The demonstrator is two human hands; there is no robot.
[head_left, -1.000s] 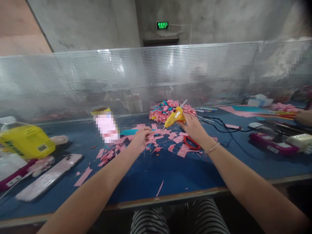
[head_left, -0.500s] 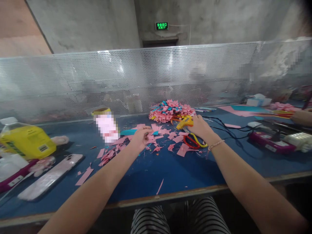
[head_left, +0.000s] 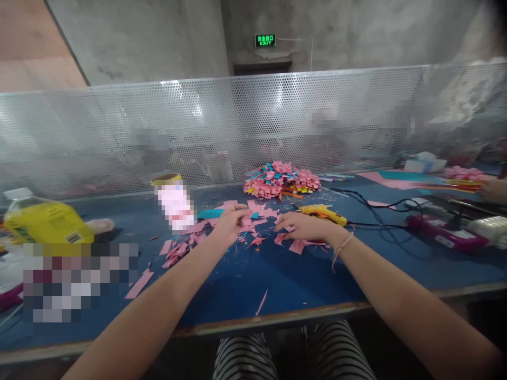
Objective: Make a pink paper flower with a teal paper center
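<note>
My left hand is closed in a pinch above a scatter of pink paper scraps. What lies between its fingertips is too small to make out. Beside it, a blue paper strip rests on the desk. My right hand holds nothing, its fingers apart and curved down over pink pieces. Just behind that hand lies a yellow glue gun, its black cord trailing right. The scissors are hidden under my right hand. Farther back sits a heap of pink and blue paper flowers.
A perforated metal screen runs along the back of the blue desk. A yellow-labelled bottle stands left, near a yellow-rimmed roll behind a lit screen. To the right are a purple power strip and another person's hand.
My right hand has let go of the glue gun, which now lies on the desk, and has moved left and nearer, over the scissors. My left hand stays nearly in place.
</note>
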